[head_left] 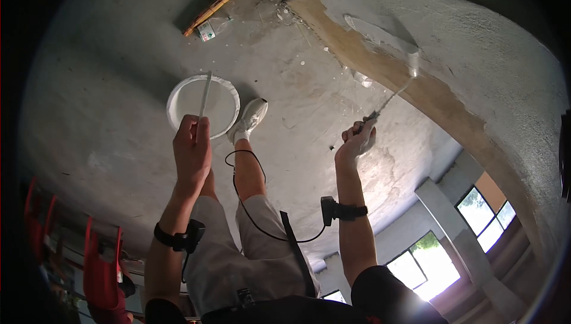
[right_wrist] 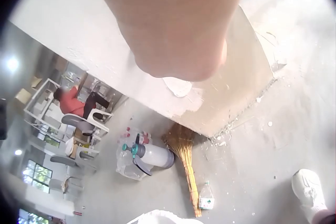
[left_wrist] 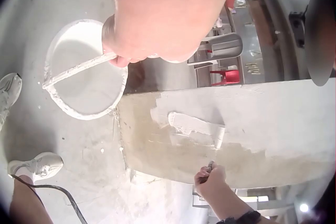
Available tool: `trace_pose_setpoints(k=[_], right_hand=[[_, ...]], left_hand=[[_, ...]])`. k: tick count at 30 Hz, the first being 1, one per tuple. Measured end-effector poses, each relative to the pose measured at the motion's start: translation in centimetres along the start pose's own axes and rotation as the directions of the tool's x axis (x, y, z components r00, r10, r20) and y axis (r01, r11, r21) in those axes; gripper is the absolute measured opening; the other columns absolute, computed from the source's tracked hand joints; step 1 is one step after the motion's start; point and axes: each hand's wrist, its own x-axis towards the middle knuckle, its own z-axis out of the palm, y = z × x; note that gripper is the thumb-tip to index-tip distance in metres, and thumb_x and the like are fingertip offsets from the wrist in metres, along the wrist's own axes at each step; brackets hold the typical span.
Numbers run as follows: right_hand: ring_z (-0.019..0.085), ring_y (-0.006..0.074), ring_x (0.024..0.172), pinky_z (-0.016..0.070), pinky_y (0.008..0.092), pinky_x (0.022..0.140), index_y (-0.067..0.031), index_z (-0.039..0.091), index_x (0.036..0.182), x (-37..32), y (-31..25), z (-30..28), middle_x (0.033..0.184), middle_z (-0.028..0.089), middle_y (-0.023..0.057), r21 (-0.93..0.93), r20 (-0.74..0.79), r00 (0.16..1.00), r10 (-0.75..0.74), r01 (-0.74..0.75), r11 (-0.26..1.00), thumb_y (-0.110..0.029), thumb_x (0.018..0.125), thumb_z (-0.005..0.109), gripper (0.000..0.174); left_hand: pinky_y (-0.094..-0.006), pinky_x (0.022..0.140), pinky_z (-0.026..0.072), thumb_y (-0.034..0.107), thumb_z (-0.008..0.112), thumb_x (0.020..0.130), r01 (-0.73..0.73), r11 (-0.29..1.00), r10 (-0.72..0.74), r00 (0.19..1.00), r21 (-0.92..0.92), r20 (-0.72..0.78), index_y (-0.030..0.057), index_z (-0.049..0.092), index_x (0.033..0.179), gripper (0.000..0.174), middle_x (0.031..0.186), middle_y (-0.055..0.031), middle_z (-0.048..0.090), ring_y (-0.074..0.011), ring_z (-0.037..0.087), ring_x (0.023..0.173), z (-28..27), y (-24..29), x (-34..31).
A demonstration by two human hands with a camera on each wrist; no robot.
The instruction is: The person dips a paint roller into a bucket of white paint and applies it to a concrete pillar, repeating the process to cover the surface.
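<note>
My right hand (head_left: pixel 357 140) grips the dark handle of a paint roller (head_left: pixel 414 62), whose white head lies against the curved wall (head_left: pixel 476 44). A thick white streak (left_wrist: pixel 194 124) runs from the roller over the partly coated surface. My left hand (head_left: pixel 193 151) pinches a white-coated stick (head_left: pixel 206 93) that reaches over the round bucket (head_left: pixel 172 107); its tip is near the rim in the left wrist view. White material (left_wrist: pixel 86 79) fills the inside of the bucket. In the right wrist view the forearm and hand hide the roller.
A straw broom (right_wrist: pixel 189 174) and a plastic bottle (right_wrist: pixel 207 196) lie on the floor, near a sprayer (right_wrist: pixel 155 155). My shoe (head_left: pixel 256 115) is beside the bucket. A person in red (right_wrist: pixel 72 103) sits among chairs. A cable (head_left: pixel 262 229) hangs between my wrists.
</note>
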Motion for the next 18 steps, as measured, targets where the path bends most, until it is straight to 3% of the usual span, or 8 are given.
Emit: trace_pose_setpoints(k=[9, 14, 18], right_hand=[[0.025, 0.005, 0.039, 0.02, 0.0202, 0.035, -0.0044, 0.046, 0.097, -1.2, -3.8, -3.1, 0.058, 0.037, -0.0013, 0.083, -0.062, 0.984, -0.165, 0.17, 0.982, -0.043, 0.093, 0.048, 0.039], [0.028, 0.0057, 0.041, 0.0237, 0.0214, 0.037, -0.0054, 0.047, 0.096, -0.1, -3.0, -2.9, 0.061, 0.037, -0.0011, 0.052, -0.043, 0.989, -0.141, 0.143, 0.988, -0.047, 0.094, 0.045, 0.042], [0.031, 0.0079, 0.042, 0.0274, 0.0236, 0.038, -0.0055, 0.048, 0.098, 0.7, -2.0, -1.3, 0.06, 0.037, -0.0006, 0.003, 0.036, 0.999, -0.032, 0.032, 0.999, -0.053, 0.091, 0.046, 0.048]], left_hand=[[-0.0268, 0.046, 0.0307, 0.021, 0.05, 0.092, 0.023, 0.998, -0.025, 0.998, 0.052, 0.051, 0.0002, 0.049, 0.078, 0.025, 0.053, -0.0011, 0.041, -0.0066, 0.037, 0.05, 1.3, 0.0, -0.8], [-0.0273, 0.046, 0.0312, 0.02, 0.05, 0.092, 0.008, 0.999, -0.011, 0.998, 0.051, 0.06, -0.0002, 0.049, 0.078, 0.025, 0.053, -0.0016, 0.042, -0.0073, 0.038, 0.05, 2.2, -0.2, -1.6], [-0.0273, 0.047, 0.0319, 0.02, 0.05, 0.092, 0.035, 0.998, -0.039, 0.996, 0.06, 0.078, -0.0002, 0.049, 0.079, 0.024, 0.055, -0.0021, 0.043, -0.0077, 0.038, 0.051, 2.5, -0.1, -2.1]])
